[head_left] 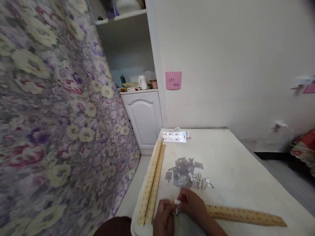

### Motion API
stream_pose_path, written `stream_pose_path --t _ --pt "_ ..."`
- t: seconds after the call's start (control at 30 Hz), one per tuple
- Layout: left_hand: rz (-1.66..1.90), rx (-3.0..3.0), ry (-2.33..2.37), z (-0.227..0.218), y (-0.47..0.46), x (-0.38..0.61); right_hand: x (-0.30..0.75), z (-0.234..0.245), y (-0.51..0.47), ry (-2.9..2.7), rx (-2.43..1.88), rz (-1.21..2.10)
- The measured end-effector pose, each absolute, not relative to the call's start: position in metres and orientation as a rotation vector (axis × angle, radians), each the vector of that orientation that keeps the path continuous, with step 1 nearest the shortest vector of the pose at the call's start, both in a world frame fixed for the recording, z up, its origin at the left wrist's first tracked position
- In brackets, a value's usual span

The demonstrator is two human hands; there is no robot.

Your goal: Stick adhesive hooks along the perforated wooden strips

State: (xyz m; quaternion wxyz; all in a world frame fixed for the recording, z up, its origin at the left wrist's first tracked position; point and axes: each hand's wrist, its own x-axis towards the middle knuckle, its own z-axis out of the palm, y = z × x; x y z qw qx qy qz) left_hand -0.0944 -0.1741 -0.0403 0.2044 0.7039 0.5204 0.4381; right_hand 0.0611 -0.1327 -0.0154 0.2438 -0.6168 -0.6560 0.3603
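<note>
While L hand (pixel 163 216) & R hand (pixel 193 202) pinch it, white pc (pixel 177 202) sits btwn fingertips (pixel 180 197).

hands (pixel 193 204) close together, fingertips (pixel 181 194) pinched, right forearm (pixel 214 226) slanting inward.

Two handwritten dark lines mark a pink square note (pixel 173 80) stuck to the wall (pixel 216 59) facing me, above the far end of my table (pixel 221 154). The upper line reads "243"; the lower, set further to the right, starts with "55", its closing marks too unclear for me to make out. At the right edge of my view, a second pink slip (pixel 309 88) is cut off and too blurred to read. On the clear packaging (pixel 172 136) lying at the table's far end, any print is too small for me to tell.
</note>
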Motion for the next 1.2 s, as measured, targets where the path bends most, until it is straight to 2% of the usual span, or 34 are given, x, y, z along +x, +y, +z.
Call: stream_pose_path --t 0.37,0.63,0.93,1.2 --pt "1.364 1.831 1.487 -0.033 -0.179 -0.092 0.091 -0.028 -0.157 -1.856 -1.461 0.748" --pt "1.309 1.861 1.582 -0.037 -0.178 -0.092 0.148 -0.041 -0.175 -2.004 -1.595 0.528" --pt "1.233 1.871 1.667 -0.046 -0.175 -0.096 0.144 -0.035 -0.171 -2.035 -1.565 0.548" --pt "1.378 1.757 1.812 -0.052 -0.175 -0.101 0.135 -0.03 -0.163 -1.987 -1.57 0.568"
